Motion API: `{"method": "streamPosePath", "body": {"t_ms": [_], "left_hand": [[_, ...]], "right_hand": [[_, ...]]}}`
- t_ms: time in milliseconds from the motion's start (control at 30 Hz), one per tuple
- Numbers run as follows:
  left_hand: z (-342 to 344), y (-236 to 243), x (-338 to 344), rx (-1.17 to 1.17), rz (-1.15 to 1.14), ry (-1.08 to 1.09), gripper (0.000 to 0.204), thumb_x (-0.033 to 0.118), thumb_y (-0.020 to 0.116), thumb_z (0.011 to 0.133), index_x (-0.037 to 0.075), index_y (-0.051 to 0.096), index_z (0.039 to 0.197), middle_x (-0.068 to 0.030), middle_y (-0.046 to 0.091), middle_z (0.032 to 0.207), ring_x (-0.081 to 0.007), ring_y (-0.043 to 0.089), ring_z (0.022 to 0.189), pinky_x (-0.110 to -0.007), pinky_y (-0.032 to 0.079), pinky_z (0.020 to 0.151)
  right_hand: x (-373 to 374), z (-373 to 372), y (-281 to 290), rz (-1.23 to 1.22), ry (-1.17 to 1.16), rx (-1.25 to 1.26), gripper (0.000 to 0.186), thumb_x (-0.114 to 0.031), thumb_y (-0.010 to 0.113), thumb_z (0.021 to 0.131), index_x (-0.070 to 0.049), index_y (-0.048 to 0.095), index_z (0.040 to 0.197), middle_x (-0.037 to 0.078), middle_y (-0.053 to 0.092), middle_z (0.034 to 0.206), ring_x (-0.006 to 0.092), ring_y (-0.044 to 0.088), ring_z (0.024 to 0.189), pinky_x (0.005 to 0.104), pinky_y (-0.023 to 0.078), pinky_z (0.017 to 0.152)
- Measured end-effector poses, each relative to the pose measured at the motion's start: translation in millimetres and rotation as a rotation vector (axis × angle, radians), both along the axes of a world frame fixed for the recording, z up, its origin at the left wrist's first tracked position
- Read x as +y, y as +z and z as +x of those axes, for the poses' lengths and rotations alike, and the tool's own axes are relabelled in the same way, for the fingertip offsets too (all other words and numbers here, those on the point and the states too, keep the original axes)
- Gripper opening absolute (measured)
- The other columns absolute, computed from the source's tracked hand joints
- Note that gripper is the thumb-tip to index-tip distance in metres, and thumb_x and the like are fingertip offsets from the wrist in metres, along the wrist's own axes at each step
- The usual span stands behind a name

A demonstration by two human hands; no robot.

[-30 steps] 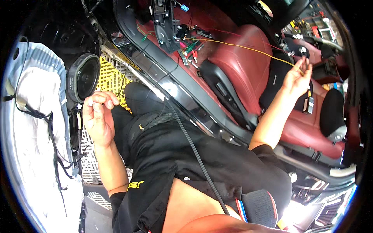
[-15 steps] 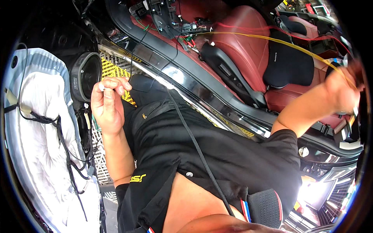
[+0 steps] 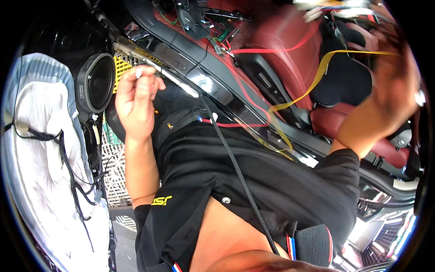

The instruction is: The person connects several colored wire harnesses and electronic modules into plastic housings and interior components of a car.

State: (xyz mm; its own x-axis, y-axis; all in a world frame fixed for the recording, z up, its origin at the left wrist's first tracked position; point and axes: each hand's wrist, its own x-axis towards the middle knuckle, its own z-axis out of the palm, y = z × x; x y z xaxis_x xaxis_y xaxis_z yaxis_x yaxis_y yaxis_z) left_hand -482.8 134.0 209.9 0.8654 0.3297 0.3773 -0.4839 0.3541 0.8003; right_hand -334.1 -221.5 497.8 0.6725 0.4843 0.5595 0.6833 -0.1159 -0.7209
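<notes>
My left hand (image 3: 139, 102) is raised beside the open car doorway. Its thumb and fingers pinch a small white piece (image 3: 138, 73), too small to name. Farther right, my right hand (image 3: 395, 84) is smeared by motion in front of the red seat. A yellow wire (image 3: 319, 79), blurred to a ribbon, runs into that hand and hangs in a loop toward the door sill. A red wire (image 3: 242, 86) swings beside it and reaches across my shirt. Blurred white ends (image 3: 335, 10) show above the right hand, and I cannot tell whether they join the wires.
The red car seat (image 3: 281, 34) with a black cushion (image 3: 346, 84) lies beyond the black door sill (image 3: 199, 72). Loose wires and connectors (image 3: 219, 45) lie inside. At left are a round black speaker (image 3: 97, 84), white padding (image 3: 41, 122) and a hanging black wire harness (image 3: 72, 167).
The red and yellow wires, stretched toward my right hand before, now loop down over the sill. My left hand has moved slightly up and right, still pinching the white piece. My right hand still moves fast.
</notes>
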Motion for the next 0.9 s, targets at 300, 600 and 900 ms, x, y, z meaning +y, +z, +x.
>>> {"method": "streamPosePath", "body": {"t_ms": [300, 600, 900], "left_hand": [[25.6, 10.5, -11.9, 0.292, 0.140, 0.109, 0.028, 0.015, 0.060, 0.102, 0.000, 0.064, 0.125, -0.0067, 0.071, 0.114, -0.0115, 0.064, 0.108, -0.026, 0.049, 0.094], [23.2, -23.1, -51.4, 0.421, -0.041, -0.005, 0.039, 0.023, 0.057, 0.104, -0.003, 0.058, 0.133, -0.0105, 0.074, 0.111, 0.0009, 0.038, 0.057, -0.017, 0.033, 0.053], [34.0, -45.4, -90.3, 0.508, -0.298, -0.030, 0.036, 0.027, 0.054, 0.104, -0.002, 0.058, 0.125, -0.0196, 0.073, 0.106, -0.0009, 0.025, 0.052, -0.017, 0.025, 0.048]], "right_hand": [[148.9, 36.4, -148.7, -0.165, 0.459, 0.752, 0.026, -0.015, 0.053, 0.103, 0.004, 0.063, 0.119, 0.023, 0.069, 0.118, 0.0286, 0.071, 0.105, 0.0367, 0.060, 0.088], [183.6, 91.7, -209.0, -0.171, 0.664, 1.006, 0.027, -0.013, 0.059, 0.100, 0.002, 0.063, 0.122, 0.022, 0.069, 0.119, 0.0263, 0.071, 0.105, 0.0296, 0.062, 0.086], [160.6, 125.5, -255.9, -0.412, 0.712, 0.891, 0.030, -0.018, 0.069, 0.096, 0.000, 0.069, 0.119, 0.012, 0.071, 0.115, 0.0209, 0.072, 0.098, 0.0322, 0.062, 0.081]]}}
